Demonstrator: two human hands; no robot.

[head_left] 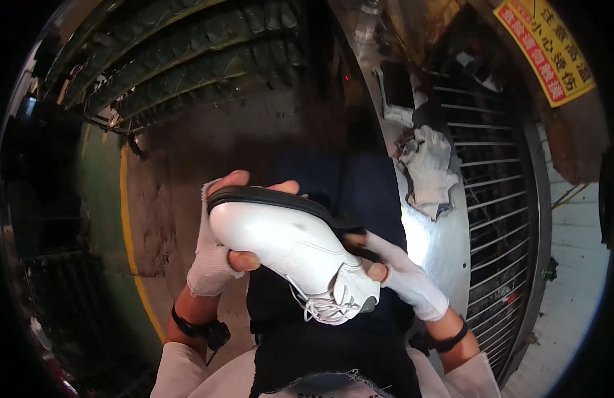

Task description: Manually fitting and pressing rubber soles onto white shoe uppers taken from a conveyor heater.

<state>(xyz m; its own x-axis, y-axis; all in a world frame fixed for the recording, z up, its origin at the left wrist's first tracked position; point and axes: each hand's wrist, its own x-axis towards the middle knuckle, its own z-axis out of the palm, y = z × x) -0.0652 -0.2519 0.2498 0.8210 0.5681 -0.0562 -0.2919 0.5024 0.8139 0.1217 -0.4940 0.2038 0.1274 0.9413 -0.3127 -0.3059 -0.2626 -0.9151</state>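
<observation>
White shoe [273, 235]: up in the air between the 2 hands, toe aimed at 10 o'clock, dark sole [264, 194] facing 1 o'clock, laces [315, 310] dangling at 5!
Handling: looks light; sole likely stiff but springy, upper softer, smooth, perhaps slippery and easily marked.
Best hold: sole edge at the toe, plus the firm heel end; loose laces look a poor grip.
Left hand [212, 262]: 9 o'clock of the shoe, gloved, pinching the toe, thumb on the white upper, fingers over the sole.
Right hand [408, 277]: 4 o'clock, gloved too, pinching the heel end.
Bench [443, 249]: out at 3 o'clock, crumpled cloth [431, 166] at 2.
Rack [207, 83]: farthest, 11 o'clock, dark.
</observation>
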